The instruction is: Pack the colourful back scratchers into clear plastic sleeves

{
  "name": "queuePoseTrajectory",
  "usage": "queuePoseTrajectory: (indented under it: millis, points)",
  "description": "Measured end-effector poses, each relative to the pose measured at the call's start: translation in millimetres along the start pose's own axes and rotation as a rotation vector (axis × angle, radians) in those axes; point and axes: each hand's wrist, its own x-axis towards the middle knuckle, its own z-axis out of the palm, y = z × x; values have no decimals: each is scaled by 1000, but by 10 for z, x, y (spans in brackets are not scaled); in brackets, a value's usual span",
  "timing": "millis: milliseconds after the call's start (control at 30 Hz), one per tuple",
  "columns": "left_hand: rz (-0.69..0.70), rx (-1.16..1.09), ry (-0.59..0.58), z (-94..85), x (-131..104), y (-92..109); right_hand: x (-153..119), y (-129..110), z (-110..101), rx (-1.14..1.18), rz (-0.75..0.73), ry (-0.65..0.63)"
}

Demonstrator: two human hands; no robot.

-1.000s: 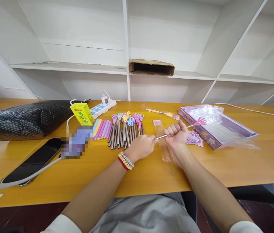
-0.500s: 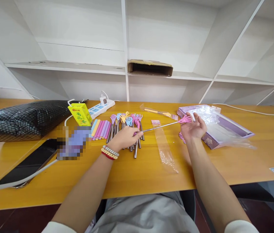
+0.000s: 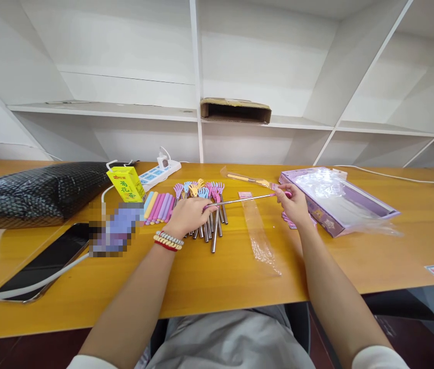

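Stretching level between the two hands, a slim metal back scratcher [image 3: 244, 199] hangs above the middle of the desk [image 3: 220, 287]. The left hand [image 3: 188, 215] has its fingers curled round the left end, with a bit of pink showing at the grip; most of that end is hidden. At the right end, the right hand [image 3: 293, 203] pinches the pink head between thumb and fingers, its other fingers loosely bent.

Beneath and beside the left hand lies a cluster of more scratchers [image 3: 203, 192], their pink, blue, yellow and purple heads pointing to the far side and their metal shafts to the near side. Just left of them is a row of pastel tubes [image 3: 159, 207]. A clear plastic sleeve [image 3: 260, 238] lies flat below the held rod, and a yellow scratcher in a wrapper [image 3: 250, 179] lies farther back. Near the right hand are some printed cards [image 3: 288, 221], partly covered, and a purple box [image 3: 330, 220] with clear plastic in it.

On the left stand a yellow drink carton [image 3: 126, 183] and, nearer, a dark phone [image 3: 47, 261]. A white power strip [image 3: 159, 174] sits behind the tubes.
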Motion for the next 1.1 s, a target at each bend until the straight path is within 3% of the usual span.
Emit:
queuePoseTrajectory:
  millis: [167, 300, 400, 467, 600, 733, 1100]
  points:
    - [-101, 35, -13, -44, 20, -89, -33, -44, 1, -253, -4, 22]
    - [-62, 89, -57, -64, 11, -116, -21, -22, -16, -151, 80, -75]
    - [-53, 206, -78, -55, 3, -57, -10, -23, 6, 41, 76, -50]
    - [-89, 275, -83, -39, 6, 32, -52, -55, 99, 166, 63, -46]
    - [-56, 270, -141, -8, 10, 301, -334, -175, 511, 222, 102, -238]
    - [-75, 270, -115, -29, -25, 496, -627, -272, 854, 360, 65, -285]
    - [-101, 297, -99, -31, -75, 589, -637, -252, 843, 401, 91, -227]
